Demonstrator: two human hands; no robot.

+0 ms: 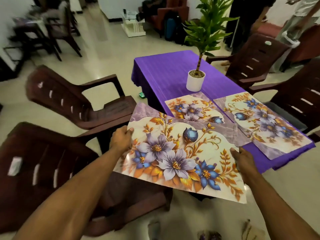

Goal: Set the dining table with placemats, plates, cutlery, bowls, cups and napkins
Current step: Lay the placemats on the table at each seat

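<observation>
Both hands hold a floral placemat off the near-left corner of the purple-clothed bench, the left hand pinching its left edge and the right hand its right edge, beside two laid placemats and a potted plant.

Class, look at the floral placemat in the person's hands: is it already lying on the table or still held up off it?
Held up. The left hand and right hand grip the placemat by its side edges, mostly out over the chair and floor.
</observation>
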